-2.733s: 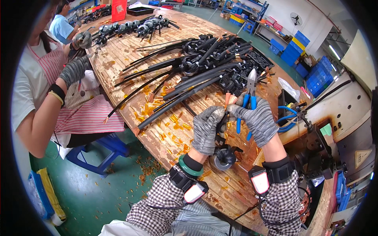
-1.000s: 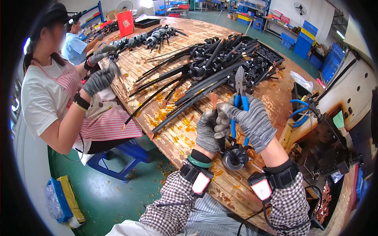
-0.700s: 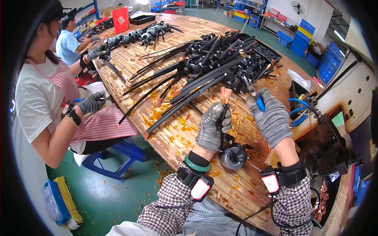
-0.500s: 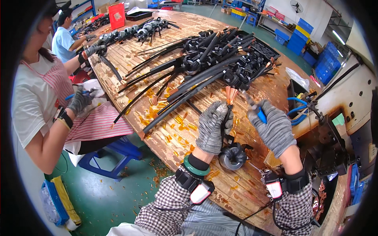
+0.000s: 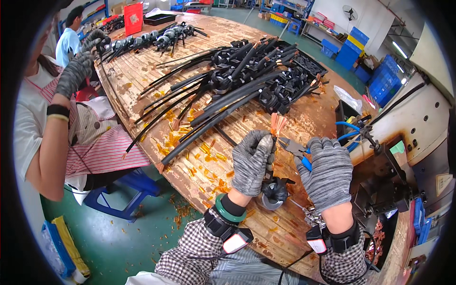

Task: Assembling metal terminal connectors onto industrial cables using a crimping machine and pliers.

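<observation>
partly hidden pliers (image 5: 293, 147), cable (image 5: 277, 125) half covered

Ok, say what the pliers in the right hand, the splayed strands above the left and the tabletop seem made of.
Pliers: grey metal jaws, probably steel by their dull sheen; the blue handles look like smooth plastic or rubber. Strands: likely bare copper, from their orange-pink colour. Tabletop: seemingly wood or plywood, its worn, patchy surface showing long parallel lines.

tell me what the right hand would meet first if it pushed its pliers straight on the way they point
Probably the base of the copper strands above the left hand, just beyond the pliers, though depth is unclear.
</observation>
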`<state>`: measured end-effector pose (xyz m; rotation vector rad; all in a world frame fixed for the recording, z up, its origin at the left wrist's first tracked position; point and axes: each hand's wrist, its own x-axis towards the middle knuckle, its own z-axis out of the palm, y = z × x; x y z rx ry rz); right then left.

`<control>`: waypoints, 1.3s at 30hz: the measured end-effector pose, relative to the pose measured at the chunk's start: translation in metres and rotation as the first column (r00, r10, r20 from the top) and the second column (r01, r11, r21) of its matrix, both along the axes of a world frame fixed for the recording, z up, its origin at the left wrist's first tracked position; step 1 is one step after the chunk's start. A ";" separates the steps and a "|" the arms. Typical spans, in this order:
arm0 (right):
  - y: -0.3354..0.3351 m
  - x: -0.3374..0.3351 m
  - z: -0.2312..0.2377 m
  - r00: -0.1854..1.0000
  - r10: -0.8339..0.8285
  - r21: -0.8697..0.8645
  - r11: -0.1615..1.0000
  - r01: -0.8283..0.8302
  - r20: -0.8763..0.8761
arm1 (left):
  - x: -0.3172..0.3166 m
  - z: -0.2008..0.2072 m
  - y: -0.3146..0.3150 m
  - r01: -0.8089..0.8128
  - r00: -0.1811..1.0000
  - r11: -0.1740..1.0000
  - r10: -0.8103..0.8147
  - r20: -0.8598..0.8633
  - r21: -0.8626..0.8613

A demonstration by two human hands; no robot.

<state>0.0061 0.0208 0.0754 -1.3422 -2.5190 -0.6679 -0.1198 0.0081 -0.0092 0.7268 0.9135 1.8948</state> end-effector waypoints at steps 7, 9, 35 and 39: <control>0.000 0.002 0.003 1.000 0.006 0.005 1.000 -0.006 -0.024 | 0.005 -0.001 0.001 -0.045 0.998 0.998 0.047 -0.042 0.051; 0.000 0.004 0.000 0.967 0.030 -0.147 0.987 -0.069 -0.252 | 0.004 -0.002 -0.001 -0.081 0.994 0.994 0.086 -0.063 0.071; 0.027 -0.012 -0.011 0.453 -0.247 -0.505 0.579 -0.640 -0.857 | 0.008 -0.004 0.000 -0.107 0.979 0.987 0.126 -0.162 0.120; 0.031 -0.008 -0.014 0.387 -0.318 -0.500 0.494 -0.712 -0.866 | 0.007 -0.003 0.000 -0.098 0.981 0.986 0.119 -0.154 0.132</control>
